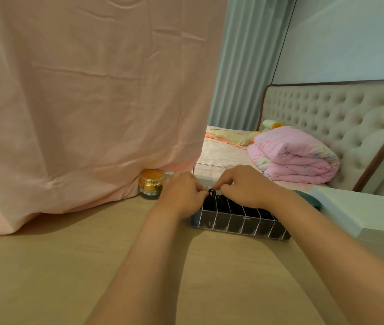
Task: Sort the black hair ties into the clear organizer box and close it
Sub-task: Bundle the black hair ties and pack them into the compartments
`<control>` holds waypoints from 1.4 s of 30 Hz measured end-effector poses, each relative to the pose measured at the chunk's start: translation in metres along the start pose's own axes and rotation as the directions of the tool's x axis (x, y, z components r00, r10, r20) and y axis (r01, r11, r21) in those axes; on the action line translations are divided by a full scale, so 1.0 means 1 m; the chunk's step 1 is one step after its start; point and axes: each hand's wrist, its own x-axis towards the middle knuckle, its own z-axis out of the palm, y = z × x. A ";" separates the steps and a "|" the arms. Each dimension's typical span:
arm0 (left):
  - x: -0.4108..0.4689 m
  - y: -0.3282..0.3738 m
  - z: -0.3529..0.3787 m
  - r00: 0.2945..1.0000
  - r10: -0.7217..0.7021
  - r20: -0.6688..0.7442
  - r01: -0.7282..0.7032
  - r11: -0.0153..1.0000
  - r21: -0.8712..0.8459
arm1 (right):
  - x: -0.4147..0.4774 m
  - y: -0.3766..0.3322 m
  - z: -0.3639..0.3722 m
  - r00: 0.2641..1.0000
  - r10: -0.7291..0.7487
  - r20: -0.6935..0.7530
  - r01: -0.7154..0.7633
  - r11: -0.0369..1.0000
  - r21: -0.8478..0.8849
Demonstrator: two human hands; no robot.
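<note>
while over the organizer box [240, 222], hands [181, 195] [245, 186] on one hair tie [211, 192]

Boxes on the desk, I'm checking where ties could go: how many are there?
2: the clear organizer box at centre, and a pale closed box to its right. The pink cloth may hide more.

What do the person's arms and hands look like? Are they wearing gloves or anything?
No gloves. The left hand and the right hand are both bare. The left forearm and the right forearm are bare too, with no sleeve reaching into view. No watch, bracelet or band shows on either wrist, and no ring shows on the fingers you can see.
</note>
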 end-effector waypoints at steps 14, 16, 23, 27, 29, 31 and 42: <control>0.002 -0.009 -0.004 0.998 -0.015 0.067 0.026 0.985 -0.170 | 0.008 -0.005 0.034 0.985 -0.059 0.159 0.127 0.881 -0.457; 0.001 -0.005 -0.002 0.997 0.025 0.074 -0.018 0.996 -0.087 | 0.003 -0.005 0.022 0.993 -0.053 0.108 0.077 0.970 -0.231; -0.003 0.006 0.003 0.978 0.051 0.202 -0.074 0.991 0.107 | -0.019 0.016 -0.006 0.998 0.056 -0.029 -0.055 0.997 0.052; -0.007 0.010 0.000 0.987 0.024 0.158 -0.030 0.999 0.033 | -0.030 0.025 0.008 0.999 0.027 0.025 -0.027 1.000 0.004; -0.008 0.011 -0.005 0.995 -0.004 0.099 0.008 0.999 -0.045 | -0.034 0.026 0.021 0.997 -0.040 0.066 0.046 0.995 -0.085; -0.010 0.015 -0.006 0.996 0.019 0.086 -0.016 0.999 -0.037 | -0.033 0.029 0.033 0.995 -0.075 0.072 0.085 0.985 -0.152; 0.002 0.004 0.006 0.993 0.099 0.058 -0.112 0.951 0.288 | -0.038 0.043 0.037 0.990 -0.093 -0.104 0.059 0.955 -0.292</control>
